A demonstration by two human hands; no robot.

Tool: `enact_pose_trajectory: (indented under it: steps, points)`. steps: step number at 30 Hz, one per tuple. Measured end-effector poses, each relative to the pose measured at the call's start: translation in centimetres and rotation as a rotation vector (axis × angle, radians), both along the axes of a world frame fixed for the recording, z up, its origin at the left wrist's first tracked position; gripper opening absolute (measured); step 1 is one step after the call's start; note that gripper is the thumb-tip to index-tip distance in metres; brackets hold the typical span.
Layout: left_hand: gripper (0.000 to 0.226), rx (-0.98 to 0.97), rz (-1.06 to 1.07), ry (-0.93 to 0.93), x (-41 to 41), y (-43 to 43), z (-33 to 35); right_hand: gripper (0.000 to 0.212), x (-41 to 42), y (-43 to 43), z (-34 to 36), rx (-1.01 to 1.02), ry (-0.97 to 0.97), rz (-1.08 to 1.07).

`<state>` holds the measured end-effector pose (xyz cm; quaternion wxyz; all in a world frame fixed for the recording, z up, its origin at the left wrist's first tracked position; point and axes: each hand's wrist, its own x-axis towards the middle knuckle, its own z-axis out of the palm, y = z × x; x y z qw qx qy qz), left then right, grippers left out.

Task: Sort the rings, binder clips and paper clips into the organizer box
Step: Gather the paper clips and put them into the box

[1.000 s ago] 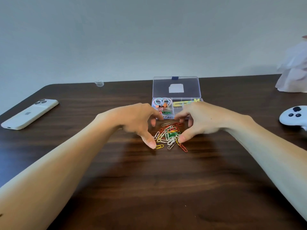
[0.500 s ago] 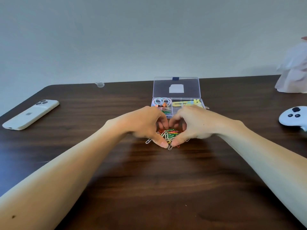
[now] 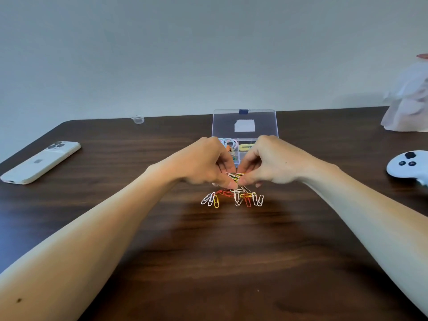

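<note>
Centrally, left hand (image 3: 203, 165) and right hand (image 3: 271, 163) met fingertip to fingertip, both curled tight, together pinching a small bunch of paper clips (image 3: 234, 176) just above the table (image 3: 208, 251). More loose clips (image 3: 234, 198) lay scattered directly below, white, yellow, orange. Organizer box (image 3: 244, 126) sat just behind the hands, lid raised, coloured rings (image 3: 229, 142) in its left compartment. Phone (image 3: 41, 162) at frame left; white controller (image 3: 408, 164) at right edge.

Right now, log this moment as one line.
hands: pinching paper clips together | loose clips: on table | organizer box: open, behind hands
</note>
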<state>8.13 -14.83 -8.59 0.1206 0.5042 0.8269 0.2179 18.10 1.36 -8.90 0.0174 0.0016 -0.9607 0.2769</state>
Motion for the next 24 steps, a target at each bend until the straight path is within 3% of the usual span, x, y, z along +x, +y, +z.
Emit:
enact_pose_trajectory:
  steps: [9, 17, 24]
  points:
    - [0.021, 0.065, 0.079, -0.013, -3.6, 1.3, 2.8, 0.012, -3.8, 1.0, 3.4, -0.001, 0.047, -0.066]
    - [0.029, 0.017, 0.12, 0.085, -6.0, 2.4, 0.6, 0.014, -6.4, 1.6, 0.7, 0.005, 0.03, -0.092]
    - [0.031, 0.028, 0.1, -0.013, -6.2, 2.1, 0.7, 0.024, -6.5, 1.5, 0.7, 0.003, 0.026, -0.093]
